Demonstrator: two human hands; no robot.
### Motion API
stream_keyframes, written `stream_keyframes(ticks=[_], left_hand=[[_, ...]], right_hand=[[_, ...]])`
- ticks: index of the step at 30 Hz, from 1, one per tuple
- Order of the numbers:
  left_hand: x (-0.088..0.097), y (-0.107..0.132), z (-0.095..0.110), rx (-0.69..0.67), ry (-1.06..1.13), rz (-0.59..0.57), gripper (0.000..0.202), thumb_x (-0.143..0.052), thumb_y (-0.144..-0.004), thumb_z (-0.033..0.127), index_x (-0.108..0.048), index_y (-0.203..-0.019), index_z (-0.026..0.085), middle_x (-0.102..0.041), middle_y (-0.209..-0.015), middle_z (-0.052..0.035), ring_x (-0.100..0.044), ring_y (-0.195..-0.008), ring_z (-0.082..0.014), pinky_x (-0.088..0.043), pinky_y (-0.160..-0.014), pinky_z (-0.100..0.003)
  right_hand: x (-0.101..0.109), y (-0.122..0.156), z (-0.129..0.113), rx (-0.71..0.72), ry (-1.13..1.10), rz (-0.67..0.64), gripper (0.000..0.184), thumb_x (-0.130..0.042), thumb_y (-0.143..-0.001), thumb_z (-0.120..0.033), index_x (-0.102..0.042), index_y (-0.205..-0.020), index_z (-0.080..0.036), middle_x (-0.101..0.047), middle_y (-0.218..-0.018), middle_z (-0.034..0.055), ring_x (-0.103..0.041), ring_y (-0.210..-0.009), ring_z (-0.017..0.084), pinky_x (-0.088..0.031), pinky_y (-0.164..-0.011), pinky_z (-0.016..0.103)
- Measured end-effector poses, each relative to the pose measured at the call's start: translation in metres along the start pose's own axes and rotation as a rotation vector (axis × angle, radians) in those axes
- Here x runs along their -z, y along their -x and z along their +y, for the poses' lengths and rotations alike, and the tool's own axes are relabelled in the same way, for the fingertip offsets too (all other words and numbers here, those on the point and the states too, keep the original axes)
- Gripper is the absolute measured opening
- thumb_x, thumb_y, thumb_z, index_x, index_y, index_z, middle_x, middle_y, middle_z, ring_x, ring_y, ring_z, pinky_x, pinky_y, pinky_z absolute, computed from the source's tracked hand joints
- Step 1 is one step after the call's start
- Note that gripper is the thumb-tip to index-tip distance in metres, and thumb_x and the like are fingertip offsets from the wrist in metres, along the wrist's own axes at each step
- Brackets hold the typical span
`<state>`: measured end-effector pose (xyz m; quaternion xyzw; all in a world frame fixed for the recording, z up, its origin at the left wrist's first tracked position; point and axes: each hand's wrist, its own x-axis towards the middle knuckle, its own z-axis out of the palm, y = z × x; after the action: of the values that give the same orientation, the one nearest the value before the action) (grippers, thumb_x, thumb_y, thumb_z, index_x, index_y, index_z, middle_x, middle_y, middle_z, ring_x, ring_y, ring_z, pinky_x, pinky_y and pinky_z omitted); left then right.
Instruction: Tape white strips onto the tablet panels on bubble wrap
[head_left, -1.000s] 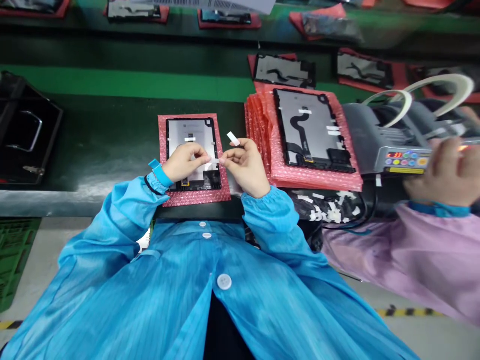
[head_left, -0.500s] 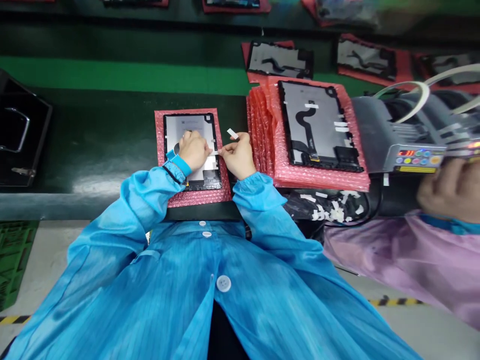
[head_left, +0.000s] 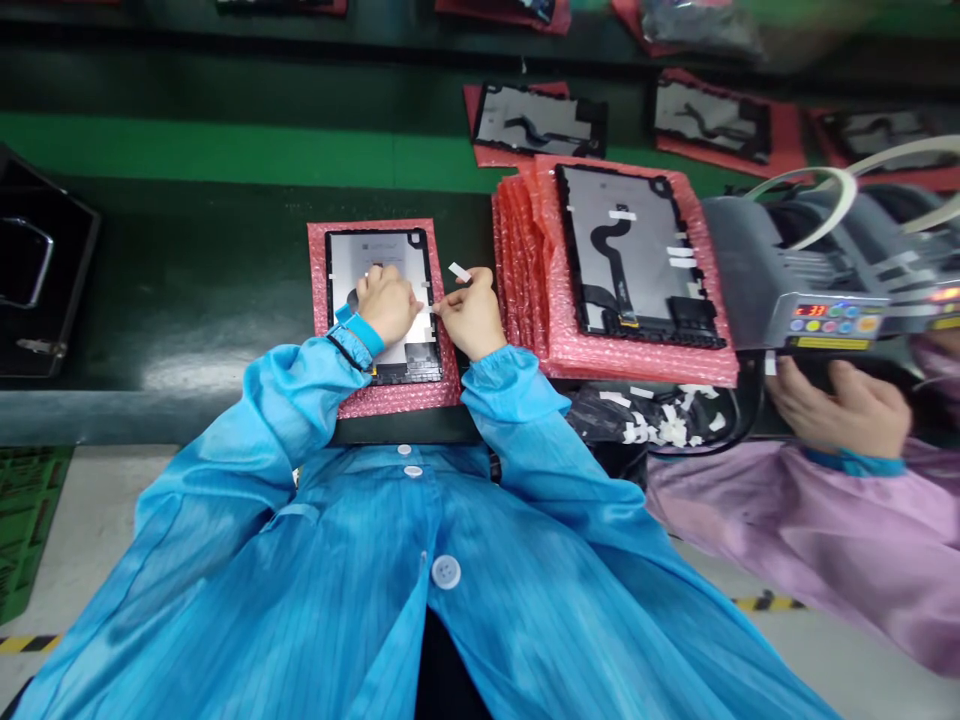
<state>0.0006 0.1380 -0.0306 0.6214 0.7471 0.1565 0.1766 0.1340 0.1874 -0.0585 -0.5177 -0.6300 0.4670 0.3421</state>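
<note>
A tablet display panel [head_left: 352, 262], grey-backed with a black frame, lies on a pink bubble-wrap sheet [head_left: 319, 285] before me. My left hand [head_left: 388, 305] rests on it, fingers curled and tips near its right edge; what they pinch, if anything, is too small to tell. Close by, my right hand [head_left: 474, 315] has its thumb and a finger pinched at that same edge. A white tape strip [head_left: 459, 272] sticks up from between the right hand's fingers. Small white tape pieces show along the panel's right side. My left hand covers the panel's middle.
To the right, another display panel [head_left: 637, 250] tops a stack of pink bubble wrap [head_left: 521, 270]. Beyond stand a grey machine [head_left: 795, 270] and a co-worker's hand [head_left: 847, 408]. Tape scraps [head_left: 667, 425] lie on a black bag. A black case [head_left: 41, 265] is at left.
My hands stay at the panel's right edge, and less white shows between their fingertips. The co-worker's hand has moved down and left, to a white tag below the machine.
</note>
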Motion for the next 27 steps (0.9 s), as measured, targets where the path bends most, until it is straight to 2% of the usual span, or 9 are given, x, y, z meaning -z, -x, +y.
stream_keyframes(ticks=[3, 6, 8, 11, 14, 18, 23, 27], left_hand=[[0.003, 0.002, 0.003, 0.039, -0.015, 0.005, 0.015, -0.065, -0.084, 0.026, -0.063, -0.073, 0.015, -0.060, -0.109, -0.0162, -0.045, -0.121, -0.0407, -0.036, -0.100, -0.055], [0.003, 0.000, -0.002, 0.053, 0.021, 0.064, 0.012, -0.072, -0.078, 0.026, -0.065, -0.083, 0.017, -0.060, -0.112, -0.0141, -0.047, -0.119, -0.0394, -0.037, -0.099, -0.053], [0.004, -0.003, -0.010, 0.025, 0.081, 0.116, 0.014, -0.071, -0.079, 0.025, -0.065, -0.089, 0.019, -0.061, -0.111, -0.0110, -0.049, -0.116, -0.0357, -0.038, -0.098, -0.051], [0.009, -0.011, -0.020, -0.069, 0.195, 0.162, 0.011, -0.060, -0.089, 0.029, -0.066, -0.094, 0.022, -0.064, -0.102, -0.0067, -0.053, -0.107, -0.0280, -0.039, -0.097, -0.045], [0.017, -0.016, -0.023, -0.174, 0.249, 0.133, 0.018, -0.057, -0.092, 0.036, -0.067, -0.091, 0.021, -0.065, -0.097, -0.0055, -0.054, -0.102, -0.0251, -0.038, -0.096, -0.041], [0.021, -0.017, -0.022, -0.197, 0.246, 0.077, 0.016, -0.062, -0.088, 0.033, -0.066, -0.083, 0.019, -0.065, -0.096, -0.0048, -0.053, -0.101, -0.0243, -0.038, -0.095, -0.040], [0.016, -0.016, -0.024, -0.159, 0.285, 0.043, 0.014, -0.060, -0.087, 0.027, -0.067, -0.080, 0.017, -0.064, -0.090, -0.0036, -0.053, -0.096, -0.0222, -0.038, -0.094, -0.039], [0.017, -0.014, -0.020, -0.092, 0.280, 0.002, 0.011, -0.062, -0.085, 0.023, -0.068, -0.080, 0.016, -0.064, -0.089, -0.0043, -0.054, -0.096, -0.0223, -0.038, -0.093, -0.039]], right_hand=[[0.003, -0.005, 0.003, -0.013, 0.027, 0.002, 0.050, -0.068, -0.060, -0.001, -0.036, -0.089, -0.025, -0.045, -0.063, -0.0105, -0.049, -0.061, 0.013, -0.036, -0.066, 0.027], [0.007, -0.009, 0.000, -0.016, -0.001, 0.007, 0.053, -0.071, -0.056, 0.000, -0.038, -0.089, -0.025, -0.040, -0.065, -0.0114, -0.043, -0.059, 0.010, -0.033, -0.063, 0.025], [0.009, -0.008, -0.007, -0.042, -0.019, 0.000, 0.047, -0.067, -0.060, 0.000, -0.039, -0.087, -0.025, -0.037, -0.064, -0.0117, -0.039, -0.057, 0.009, -0.031, -0.061, 0.024], [0.013, -0.002, -0.022, -0.034, -0.019, -0.066, 0.032, -0.057, -0.066, 0.002, -0.042, -0.080, -0.023, -0.037, -0.061, -0.0104, -0.038, -0.055, 0.008, -0.031, -0.060, 0.023], [0.016, 0.005, -0.034, 0.063, -0.018, -0.191, 0.024, -0.055, -0.068, 0.000, -0.047, -0.075, -0.021, -0.041, -0.061, -0.0086, -0.041, -0.058, 0.008, -0.032, -0.061, 0.023], [0.019, 0.006, -0.037, 0.114, 0.039, -0.287, 0.019, -0.060, -0.069, -0.004, -0.052, -0.075, -0.020, -0.045, -0.060, -0.0082, -0.042, -0.057, 0.008, -0.034, -0.060, 0.022], [0.019, 0.000, -0.027, 0.018, 0.069, -0.193, 0.008, -0.063, -0.076, -0.016, -0.059, -0.083, -0.017, -0.053, -0.064, -0.0046, -0.048, -0.061, 0.010, -0.038, -0.063, 0.024], [0.015, -0.006, -0.021, 0.071, 0.153, -0.183, 0.011, -0.062, -0.081, -0.024, -0.058, -0.074, -0.017, -0.056, -0.067, -0.0018, -0.050, -0.065, 0.012, -0.041, -0.067, 0.027]])
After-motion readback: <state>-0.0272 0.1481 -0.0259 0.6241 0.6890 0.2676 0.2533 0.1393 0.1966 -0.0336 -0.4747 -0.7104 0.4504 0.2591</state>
